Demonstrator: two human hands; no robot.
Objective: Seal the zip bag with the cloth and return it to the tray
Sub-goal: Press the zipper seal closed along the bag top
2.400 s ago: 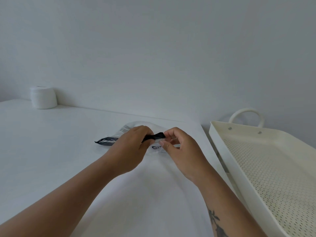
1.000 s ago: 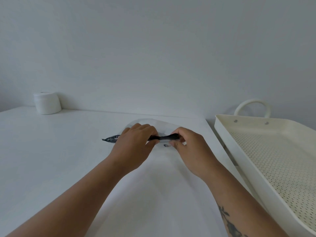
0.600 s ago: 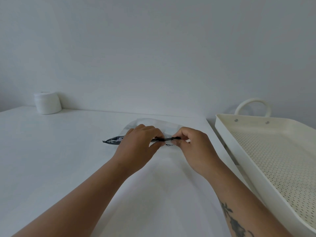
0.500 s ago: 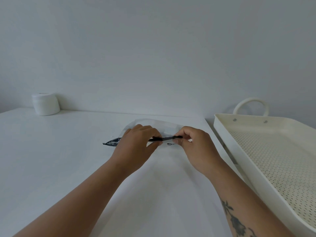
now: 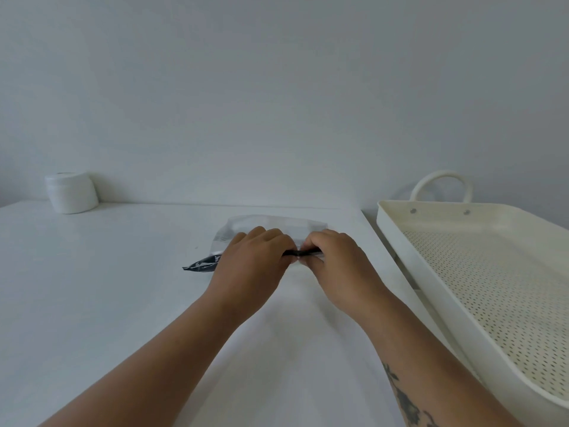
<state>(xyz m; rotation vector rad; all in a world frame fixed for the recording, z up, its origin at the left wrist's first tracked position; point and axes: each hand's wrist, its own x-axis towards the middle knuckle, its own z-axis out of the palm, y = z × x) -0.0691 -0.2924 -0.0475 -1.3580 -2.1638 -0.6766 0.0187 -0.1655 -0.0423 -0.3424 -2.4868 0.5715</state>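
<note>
A clear zip bag point(image 5: 271, 224) with a black zip strip lies flat on the white table, its body stretching away from me. The strip's left end point(image 5: 201, 266) sticks out past my left hand. My left hand point(image 5: 251, 261) and my right hand point(image 5: 337, 260) both pinch the black strip, fingertips almost meeting near the middle. The cloth inside the bag is hard to make out through the plastic. The cream perforated tray point(image 5: 400, 241) stands to the right of the bag, with nothing in it.
A white lidded jar point(image 5: 71, 192) stands at the table's far left by the wall. The tray has a loop handle point(image 5: 441, 184) at its far end. A narrow gap separates the table's right edge point(image 5: 388, 251) from the tray.
My right hand has slid left along the zip strip toward my left hand, so less of the black strip shows between them. The bag has stayed in place.
</note>
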